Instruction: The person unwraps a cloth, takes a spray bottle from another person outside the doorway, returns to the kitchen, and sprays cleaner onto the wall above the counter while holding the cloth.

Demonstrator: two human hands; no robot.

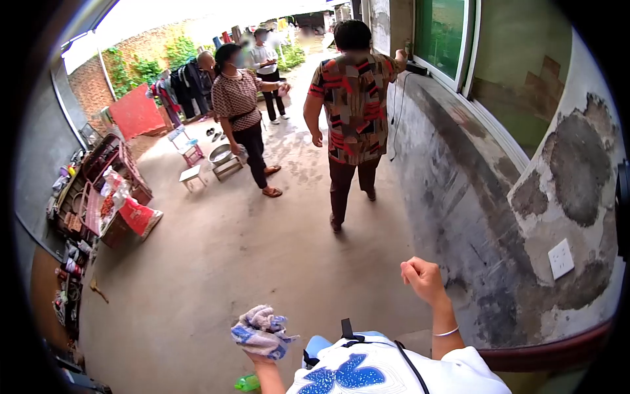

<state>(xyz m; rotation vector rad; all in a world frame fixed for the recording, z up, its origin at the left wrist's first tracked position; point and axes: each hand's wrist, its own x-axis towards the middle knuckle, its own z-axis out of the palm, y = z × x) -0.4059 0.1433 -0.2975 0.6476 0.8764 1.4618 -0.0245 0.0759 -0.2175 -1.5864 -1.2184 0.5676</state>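
Observation:
A crumpled cloth with white, blue and brownish patches is bunched in my left hand, held out low in front of me. The cloth covers most of those fingers. My right hand is raised near the wall side, its fingers curled in, and nothing shows in them. On that wrist is a thin pale bracelet. Below the cloth, on the ground, part of a green plastic bottle is visible.
A person in a patterned shirt stands ahead, one hand at the window ledge. Others stand further left, near a metal basin and a small stool. A wall runs along the right; a red sack and clutter line the left.

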